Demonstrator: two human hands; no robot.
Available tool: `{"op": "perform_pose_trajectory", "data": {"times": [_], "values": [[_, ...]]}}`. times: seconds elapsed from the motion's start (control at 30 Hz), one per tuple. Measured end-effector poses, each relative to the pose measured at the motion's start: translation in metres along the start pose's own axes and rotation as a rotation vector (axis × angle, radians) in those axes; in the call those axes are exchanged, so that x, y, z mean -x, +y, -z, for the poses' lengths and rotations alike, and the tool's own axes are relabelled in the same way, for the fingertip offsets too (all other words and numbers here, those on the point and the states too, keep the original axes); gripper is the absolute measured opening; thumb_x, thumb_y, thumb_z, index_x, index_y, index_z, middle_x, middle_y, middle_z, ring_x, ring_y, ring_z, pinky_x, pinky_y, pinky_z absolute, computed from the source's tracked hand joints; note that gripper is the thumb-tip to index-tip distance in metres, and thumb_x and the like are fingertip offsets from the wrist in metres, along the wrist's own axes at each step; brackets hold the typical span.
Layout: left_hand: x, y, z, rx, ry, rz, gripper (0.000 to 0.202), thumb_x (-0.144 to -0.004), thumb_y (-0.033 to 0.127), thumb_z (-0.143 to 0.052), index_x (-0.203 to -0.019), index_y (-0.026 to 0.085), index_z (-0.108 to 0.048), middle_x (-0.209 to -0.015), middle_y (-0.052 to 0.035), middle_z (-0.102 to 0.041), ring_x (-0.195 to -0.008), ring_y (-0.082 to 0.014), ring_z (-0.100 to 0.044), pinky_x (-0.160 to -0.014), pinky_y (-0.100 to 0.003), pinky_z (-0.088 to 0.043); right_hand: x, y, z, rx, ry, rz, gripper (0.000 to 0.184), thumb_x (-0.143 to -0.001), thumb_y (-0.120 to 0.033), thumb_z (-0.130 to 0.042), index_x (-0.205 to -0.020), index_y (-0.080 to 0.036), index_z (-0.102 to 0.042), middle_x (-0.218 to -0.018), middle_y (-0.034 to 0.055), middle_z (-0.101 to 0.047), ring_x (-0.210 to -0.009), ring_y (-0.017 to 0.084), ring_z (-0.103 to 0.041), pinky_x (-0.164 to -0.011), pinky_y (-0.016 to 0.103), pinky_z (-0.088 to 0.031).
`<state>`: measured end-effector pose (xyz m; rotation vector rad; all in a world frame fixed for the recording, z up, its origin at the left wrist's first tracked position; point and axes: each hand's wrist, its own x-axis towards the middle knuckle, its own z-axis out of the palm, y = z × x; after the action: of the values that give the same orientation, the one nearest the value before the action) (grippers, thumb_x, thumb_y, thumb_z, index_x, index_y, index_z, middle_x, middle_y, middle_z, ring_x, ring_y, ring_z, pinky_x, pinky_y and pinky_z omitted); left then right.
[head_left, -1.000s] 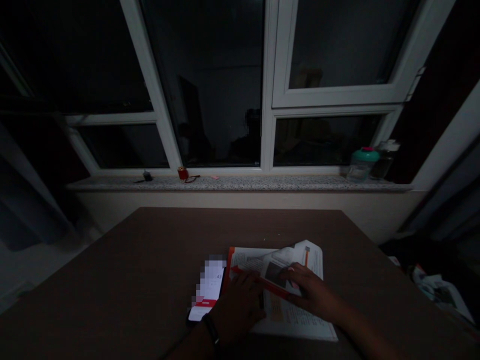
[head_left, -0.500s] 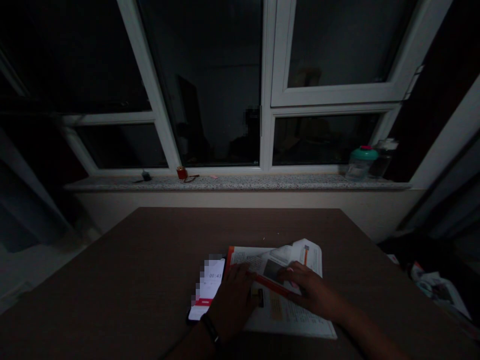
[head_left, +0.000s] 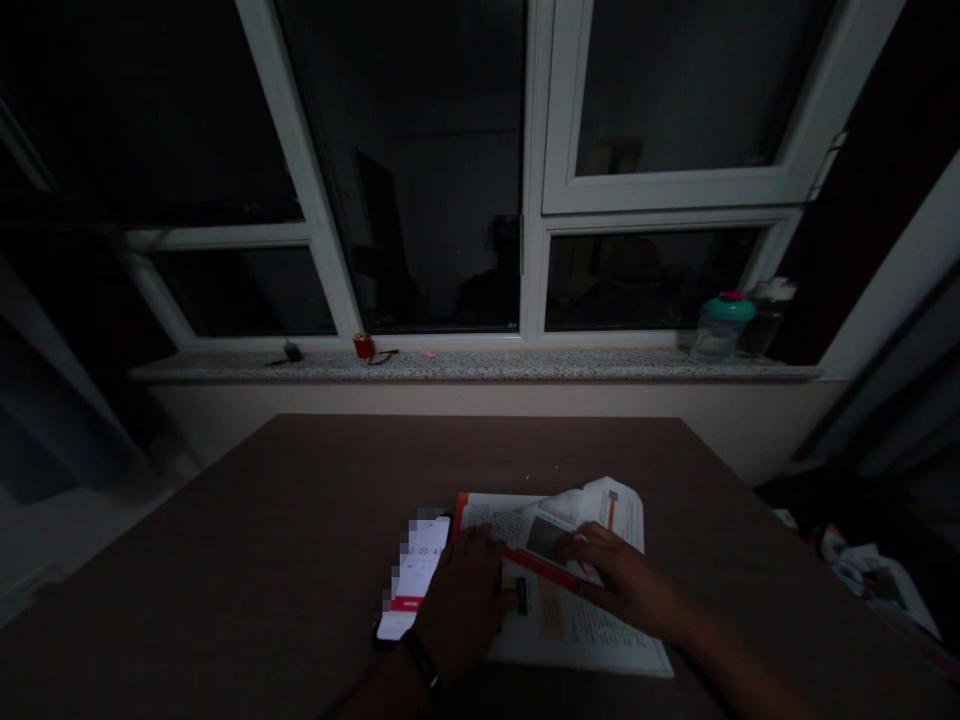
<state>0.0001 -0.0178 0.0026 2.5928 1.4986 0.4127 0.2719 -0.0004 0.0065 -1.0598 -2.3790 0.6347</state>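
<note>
A printed paper sheet with text, pictures and a red-orange border lies on the dark table, partly folded over on itself in a slanting flap. My left hand rests flat on its left part, fingers stretched toward the upper end of the flap's red edge. On the flap, my right hand has bent fingers, with the thumb low by the red edge, and grips the folded paper. Beside my left hand lies a lit phone showing a timer; that hand partly covers it. A dark band circles my left wrist.
The brown table reaches to the wall under a window. On the speckled sill stand a small red item, a small dark bottle and a teal-lidded container next to a clear bottle. Crumpled items lie right of the table.
My left hand has shifted slightly left, uncovering a little more of the sheet's dark picture. The right hand and the folded flap look almost the same.
</note>
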Motion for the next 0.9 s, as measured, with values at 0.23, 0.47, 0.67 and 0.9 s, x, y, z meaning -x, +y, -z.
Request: {"op": "perform_pose_trajectory", "data": {"times": [0.23,0.47,0.67,0.9], "values": [[-0.0010,0.0030,0.0031,-0.022,-0.004,0.028,0.052,-0.084,0.022,-0.067,-0.133,0.019,-0.049,-0.143,-0.0126,-0.046,-0.134,-0.0343,-0.038,-0.110,-0.052,-0.032,0.0000,-0.0015,0.0006,-0.004,0.002,0.036,0.024,-0.095,-0.031,-0.055,-0.117,-0.028,-0.061,-0.116,0.0072,-0.064,-0.108,0.024,-0.056,-0.092,0.038,-0.047],[0.0000,-0.0021,-0.0048,-0.035,-0.014,0.035,0.058,-0.084,0.024,-0.067,-0.138,0.017,-0.045,-0.148,-0.0149,-0.040,-0.138,-0.0360,-0.033,-0.111,-0.055,-0.030,-0.0008,-0.0013,-0.0013,0.017,0.001,0.049,0.023,-0.096,-0.033,-0.053,-0.116,-0.028,-0.062,-0.120,0.0070,-0.064,-0.110,0.024,-0.056,-0.094,0.039,-0.046],[-0.0026,0.0015,0.0001,-0.054,-0.068,0.061,0.061,-0.084,0.027,-0.067,-0.140,0.014,-0.045,-0.150,-0.0168,-0.038,-0.139,-0.0366,-0.031,-0.113,-0.054,-0.026,-0.0013,0.0016,-0.0035,0.029,-0.005,0.047,0.023,-0.096,-0.032,-0.054,-0.116,-0.027,-0.063,-0.120,0.0070,-0.064,-0.110,0.025,-0.056,-0.093,0.039,-0.046],[-0.0020,0.0009,-0.0014,-0.088,-0.050,0.064,0.058,-0.086,0.029,-0.065,-0.139,0.017,-0.044,-0.150,-0.0144,-0.039,-0.138,-0.0345,-0.033,-0.112,-0.053,-0.028,-0.0009,-0.0010,0.0006,0.004,-0.005,0.026,0.020,-0.094,-0.030,-0.057,-0.113,-0.028,-0.064,-0.120,0.0058,-0.064,-0.109,0.024,-0.056,-0.092,0.038,-0.047]]}}
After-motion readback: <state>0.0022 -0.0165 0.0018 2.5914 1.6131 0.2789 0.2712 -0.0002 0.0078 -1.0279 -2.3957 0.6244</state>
